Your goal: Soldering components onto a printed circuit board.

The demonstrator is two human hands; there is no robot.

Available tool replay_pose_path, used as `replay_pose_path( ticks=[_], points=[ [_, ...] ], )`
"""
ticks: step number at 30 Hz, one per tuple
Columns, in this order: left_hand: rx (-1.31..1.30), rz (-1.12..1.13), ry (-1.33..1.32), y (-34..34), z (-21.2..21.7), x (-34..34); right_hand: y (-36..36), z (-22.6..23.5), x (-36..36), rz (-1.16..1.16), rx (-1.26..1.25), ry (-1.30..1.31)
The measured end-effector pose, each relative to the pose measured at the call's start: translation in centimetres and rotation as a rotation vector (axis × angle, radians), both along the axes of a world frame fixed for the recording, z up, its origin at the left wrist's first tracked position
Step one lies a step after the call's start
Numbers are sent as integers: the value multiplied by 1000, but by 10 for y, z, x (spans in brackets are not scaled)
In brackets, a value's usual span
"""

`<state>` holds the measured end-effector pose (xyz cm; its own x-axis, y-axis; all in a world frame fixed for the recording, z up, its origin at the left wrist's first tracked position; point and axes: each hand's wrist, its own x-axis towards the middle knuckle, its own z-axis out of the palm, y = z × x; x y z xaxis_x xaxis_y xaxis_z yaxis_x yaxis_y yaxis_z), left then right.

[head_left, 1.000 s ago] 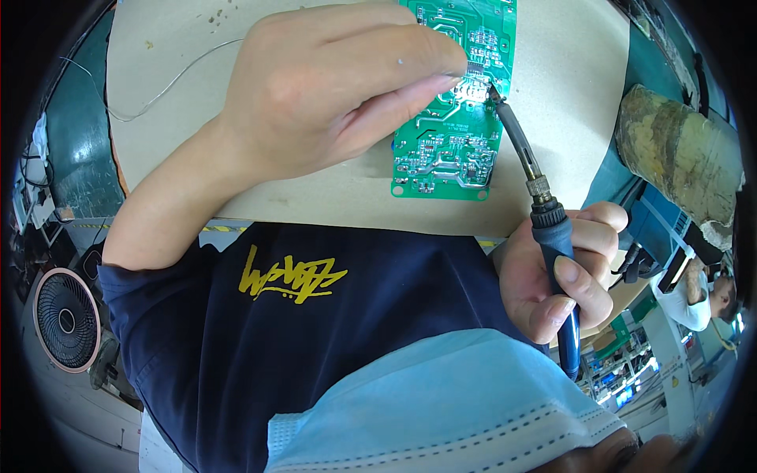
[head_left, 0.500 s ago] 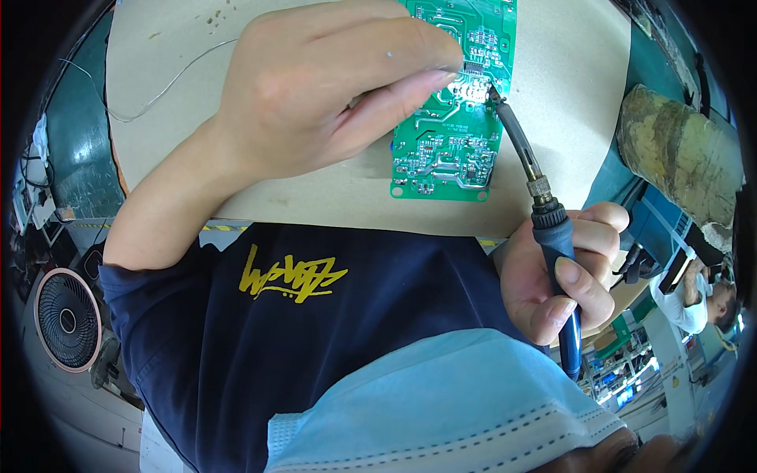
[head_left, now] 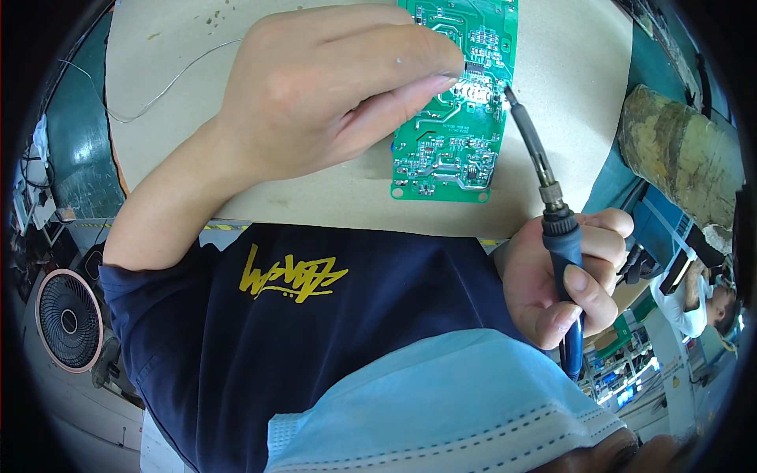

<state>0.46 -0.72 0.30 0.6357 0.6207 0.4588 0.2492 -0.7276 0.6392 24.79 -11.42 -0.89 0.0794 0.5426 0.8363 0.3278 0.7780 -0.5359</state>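
A green circuit board (head_left: 445, 169) lies on the brown work sheet, its upper part running out of the frame's top. My left hand (head_left: 315, 94) reaches across the board's left side, finger and thumb pinched by a small black chip (head_left: 474, 69). A thin silver solder wire (head_left: 169, 85) trails in from the left and passes behind that hand; its end at the fingertips is hard to see. My right hand (head_left: 564, 276) is closed round the dark blue handle of a soldering iron (head_left: 532, 142). The iron's tip is at the board's right edge, right of the chip; whether it touches is unclear.
Brown board sheet (head_left: 307, 193) covers the green bench (head_left: 79, 134). A stained, rolled bundle (head_left: 678, 150) stands at the right. A round fan (head_left: 68, 321) is at the lower left, and another person (head_left: 694, 299) sits far off at the right.
The soldering iron has shifted slightly right, its tip moving from beside the chip to the board's right edge. My left hand and the board have hardly moved.
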Motion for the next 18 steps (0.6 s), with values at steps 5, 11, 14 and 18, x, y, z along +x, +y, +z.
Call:
replay_pose_path(
  ticks=[5,11,14,18],
  points=[
    [2,5,11,0,0,0,0,1,4,15,-7,-3],
    [-15,17,14,-1,1,0,-1,1,-2,-72,-64,23],
    [-46,27,-10,-2,1,-1,0,2,-5,-73,-47,15],
    [-28,15,-9,-2,0,-2,0,2,-8,-106,-31,-41]
  ],
)
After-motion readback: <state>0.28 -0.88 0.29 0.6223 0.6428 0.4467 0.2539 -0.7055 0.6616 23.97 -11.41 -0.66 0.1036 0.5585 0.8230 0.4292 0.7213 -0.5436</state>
